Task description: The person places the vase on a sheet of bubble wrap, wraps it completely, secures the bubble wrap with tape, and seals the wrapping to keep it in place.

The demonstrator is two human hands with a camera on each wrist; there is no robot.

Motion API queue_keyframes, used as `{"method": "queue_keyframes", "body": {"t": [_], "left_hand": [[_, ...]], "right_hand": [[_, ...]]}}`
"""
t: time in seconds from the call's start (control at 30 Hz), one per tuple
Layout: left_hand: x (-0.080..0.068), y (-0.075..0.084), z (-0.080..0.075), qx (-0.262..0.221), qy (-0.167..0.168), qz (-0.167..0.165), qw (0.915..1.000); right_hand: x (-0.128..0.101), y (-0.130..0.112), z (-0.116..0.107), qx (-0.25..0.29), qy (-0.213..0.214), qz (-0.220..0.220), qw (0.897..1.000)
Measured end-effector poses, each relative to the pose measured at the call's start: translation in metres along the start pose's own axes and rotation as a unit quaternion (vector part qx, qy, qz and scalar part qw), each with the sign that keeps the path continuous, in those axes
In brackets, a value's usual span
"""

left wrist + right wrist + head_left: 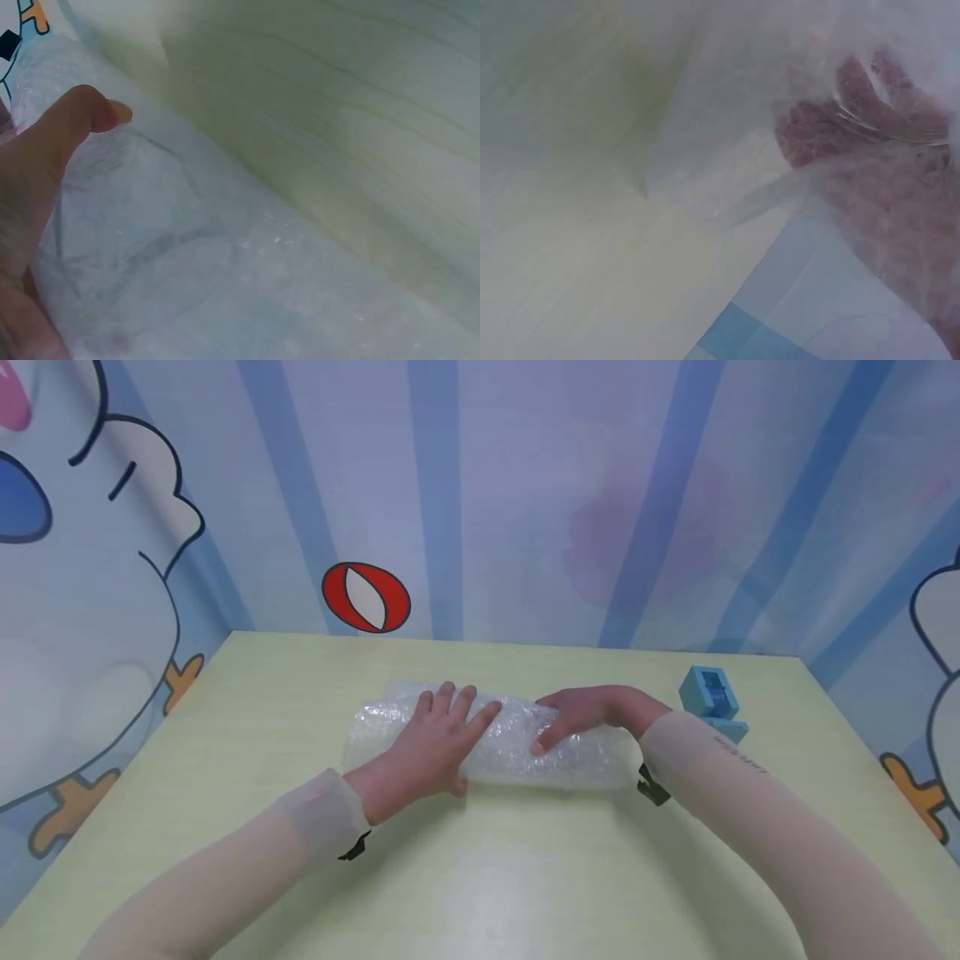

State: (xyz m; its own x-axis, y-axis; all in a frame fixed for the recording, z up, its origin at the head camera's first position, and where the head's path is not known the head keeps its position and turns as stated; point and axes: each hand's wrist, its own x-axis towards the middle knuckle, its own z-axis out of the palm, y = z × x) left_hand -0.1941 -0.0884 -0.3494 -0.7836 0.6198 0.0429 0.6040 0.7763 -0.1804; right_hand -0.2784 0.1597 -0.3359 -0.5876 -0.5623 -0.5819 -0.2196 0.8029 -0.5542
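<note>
A long roll of clear bubble wrap lies across the middle of the pale green table. My left hand lies flat on its left part with straight, spread fingers. My right hand rests on its right part, fingers pointing left and pressing down on the wrap. In the left wrist view my thumb lies against the bubble wrap. Seen from the right wrist, my right hand shows blurred through the bubble wrap.
A light blue tape dispenser stands on the table just right of my right wrist. Cartoon-printed blue striped walls close the table in at the back and on both sides.
</note>
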Motion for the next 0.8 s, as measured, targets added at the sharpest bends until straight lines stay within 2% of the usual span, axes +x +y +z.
{"method": "queue_keyframes", "body": {"t": [0.33, 0.43, 0.57, 0.8], "left_hand": [[-0.008, 0.005, -0.009, -0.044, -0.034, 0.016, 0.9983], [-0.009, 0.005, -0.013, -0.055, -0.049, 0.022, 0.9970], [-0.011, 0.005, -0.016, -0.071, -0.052, 0.033, 0.9956], [-0.010, 0.005, -0.018, -0.074, -0.059, 0.035, 0.9949]], "right_hand": [[-0.013, 0.001, 0.016, 0.068, -0.057, 0.001, 0.996], [-0.016, 0.002, 0.019, 0.092, -0.084, -0.006, 0.992], [-0.018, 0.004, 0.022, 0.129, -0.113, -0.014, 0.985], [-0.019, 0.007, 0.025, 0.124, -0.072, 0.013, 0.990]]}}
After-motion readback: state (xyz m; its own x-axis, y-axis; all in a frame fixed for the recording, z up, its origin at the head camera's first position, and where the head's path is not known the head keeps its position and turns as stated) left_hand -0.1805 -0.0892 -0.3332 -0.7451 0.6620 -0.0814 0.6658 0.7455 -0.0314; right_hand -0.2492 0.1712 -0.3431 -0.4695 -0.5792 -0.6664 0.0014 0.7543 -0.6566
